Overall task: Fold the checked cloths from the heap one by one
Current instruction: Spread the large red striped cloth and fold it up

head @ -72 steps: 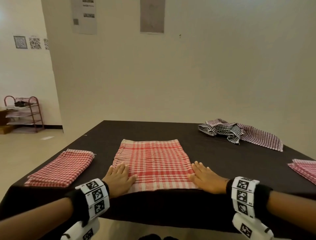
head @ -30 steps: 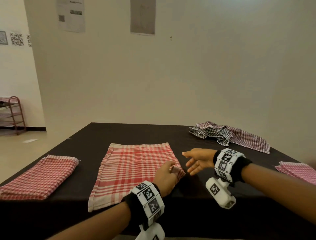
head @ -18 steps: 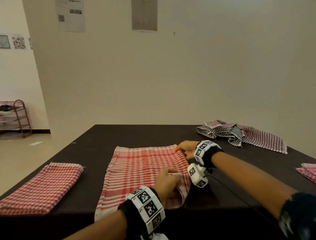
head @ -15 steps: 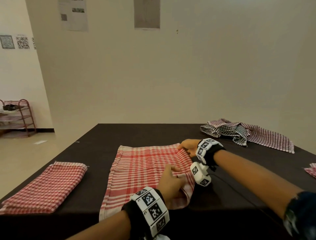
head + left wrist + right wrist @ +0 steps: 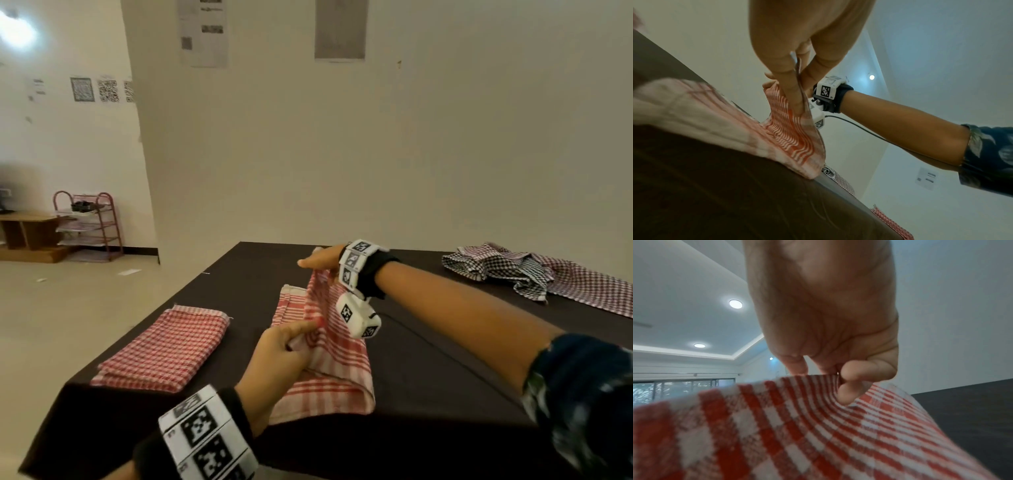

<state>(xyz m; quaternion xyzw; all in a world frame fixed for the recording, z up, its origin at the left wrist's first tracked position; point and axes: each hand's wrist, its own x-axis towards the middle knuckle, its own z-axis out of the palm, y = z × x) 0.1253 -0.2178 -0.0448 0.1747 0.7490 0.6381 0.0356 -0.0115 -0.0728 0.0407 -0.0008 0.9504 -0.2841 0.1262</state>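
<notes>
1. Your left hand (image 5: 279, 356) is nearest, forearm reaching up from the near left edge of the dark brown table (image 5: 428, 370). Its thumb and fingers (image 5: 791, 91) pinch the near right corner of the red-and-white striped checked cloth (image 5: 329, 370) and hold it lifted off the table.
2. That cloth lies at the table's middle, its right edge raised between your hands while its left part rests flat.
3. Your right hand (image 5: 322, 262) reaches across from the right, arm stretched out and wrist turned down. It pinches the far right corner of the cloth between thumb and fingers (image 5: 846, 386), held above the table.
4. A folded red small-check cloth (image 5: 168, 346) lies flat to the left.
5. The heap of crumpled checked cloths (image 5: 513, 274) sits at the far right.
</notes>
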